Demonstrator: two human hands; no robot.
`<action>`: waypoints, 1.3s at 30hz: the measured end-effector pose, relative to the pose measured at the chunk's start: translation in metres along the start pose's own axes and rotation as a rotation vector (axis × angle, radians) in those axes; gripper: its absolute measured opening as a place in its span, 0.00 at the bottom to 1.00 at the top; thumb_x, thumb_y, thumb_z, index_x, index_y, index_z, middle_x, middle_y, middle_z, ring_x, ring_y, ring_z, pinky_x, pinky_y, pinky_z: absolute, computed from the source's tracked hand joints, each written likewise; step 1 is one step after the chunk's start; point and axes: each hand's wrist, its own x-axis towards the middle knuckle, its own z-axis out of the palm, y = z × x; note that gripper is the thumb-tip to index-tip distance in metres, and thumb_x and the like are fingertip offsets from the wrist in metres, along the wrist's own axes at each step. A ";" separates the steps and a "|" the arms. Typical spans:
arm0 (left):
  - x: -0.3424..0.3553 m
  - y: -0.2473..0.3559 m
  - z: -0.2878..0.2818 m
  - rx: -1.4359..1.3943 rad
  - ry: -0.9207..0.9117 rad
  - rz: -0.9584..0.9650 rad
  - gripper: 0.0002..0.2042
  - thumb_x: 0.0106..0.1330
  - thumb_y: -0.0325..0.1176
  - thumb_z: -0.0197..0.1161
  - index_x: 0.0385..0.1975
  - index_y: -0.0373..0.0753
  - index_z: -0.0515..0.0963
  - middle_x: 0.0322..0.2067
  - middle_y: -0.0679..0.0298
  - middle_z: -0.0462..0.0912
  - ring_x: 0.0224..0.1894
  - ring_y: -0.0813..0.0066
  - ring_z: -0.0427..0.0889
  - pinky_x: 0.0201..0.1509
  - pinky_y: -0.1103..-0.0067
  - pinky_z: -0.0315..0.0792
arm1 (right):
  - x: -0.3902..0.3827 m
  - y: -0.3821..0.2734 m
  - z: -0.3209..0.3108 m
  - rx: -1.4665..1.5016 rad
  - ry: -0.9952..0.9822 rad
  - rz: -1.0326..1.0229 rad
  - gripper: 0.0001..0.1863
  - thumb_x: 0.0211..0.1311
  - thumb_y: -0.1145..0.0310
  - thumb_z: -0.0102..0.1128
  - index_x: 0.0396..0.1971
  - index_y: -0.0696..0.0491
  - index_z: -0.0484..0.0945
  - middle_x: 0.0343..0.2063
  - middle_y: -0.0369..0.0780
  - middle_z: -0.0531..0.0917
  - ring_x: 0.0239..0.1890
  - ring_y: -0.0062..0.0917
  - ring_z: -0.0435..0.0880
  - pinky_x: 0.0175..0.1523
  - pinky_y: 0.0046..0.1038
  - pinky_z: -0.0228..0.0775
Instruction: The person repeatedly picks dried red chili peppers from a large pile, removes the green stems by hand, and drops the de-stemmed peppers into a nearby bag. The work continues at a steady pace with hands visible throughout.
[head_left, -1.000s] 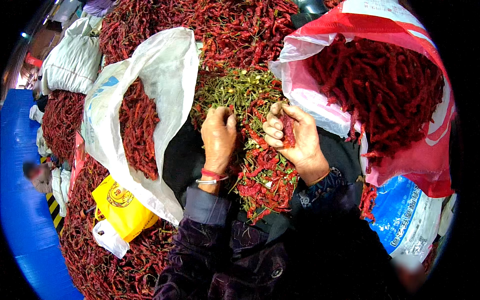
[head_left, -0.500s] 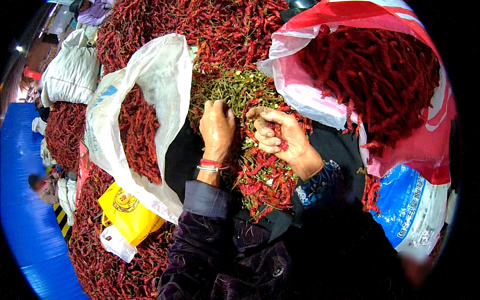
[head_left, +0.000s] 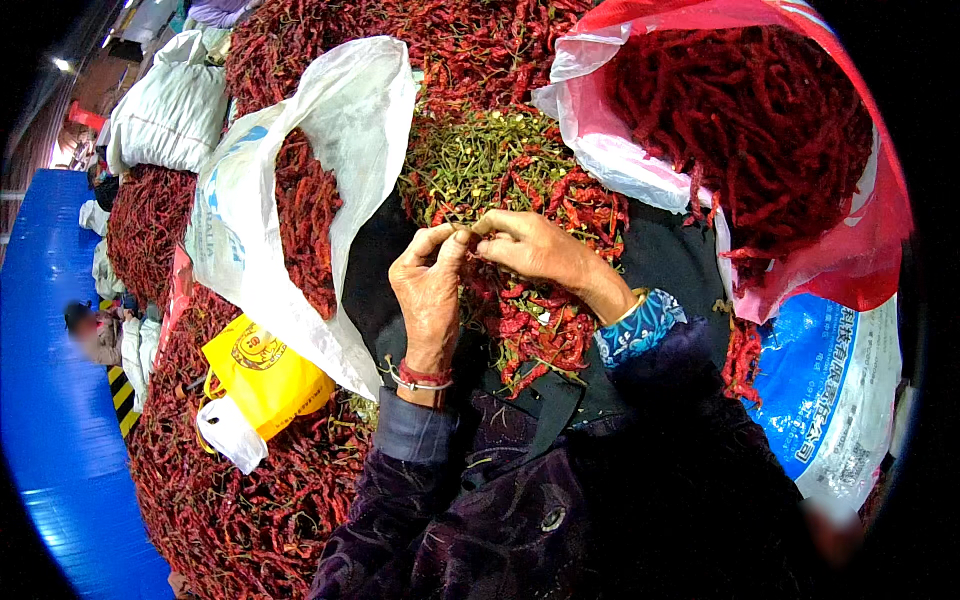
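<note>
My left hand (head_left: 430, 295) and my right hand (head_left: 545, 258) meet fingertip to fingertip in front of me, both closed in a pinch. Whatever lies between the fingertips is too small to make out. Below and behind them spreads a heap of dried red chillies (head_left: 545, 330) mixed with green-yellow stems (head_left: 480, 165), on dark cloth. To the left stands an open white sack (head_left: 365, 120) with red chillies (head_left: 305, 220) inside. An open red and white sack (head_left: 850, 270), full of dark red chillies (head_left: 740, 130), leans at the right.
Large piles of dried chillies (head_left: 250, 520) lie at the left and far side. A yellow bag (head_left: 265, 375) and a small white plastic bag (head_left: 232, 433) rest on the left pile. Beyond are a stuffed white sack (head_left: 170, 110), blue flooring (head_left: 50, 400) and a person (head_left: 95, 330). A blue and white sack (head_left: 820, 390) lies right.
My hands have come together at the fingertips. The right hand has turned palm-down and moved up and left; the left fingers have closed into a pinch.
</note>
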 end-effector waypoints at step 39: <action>0.063 -0.067 -0.032 1.090 0.152 0.427 0.09 0.54 0.28 0.62 0.32 0.32 0.73 0.29 0.52 0.76 0.31 0.56 0.77 0.34 0.70 0.71 | -0.013 0.021 -0.008 1.364 -0.070 0.198 0.10 0.58 0.73 0.45 0.35 0.60 0.73 0.16 0.40 0.73 0.09 0.20 0.65 0.12 0.19 0.54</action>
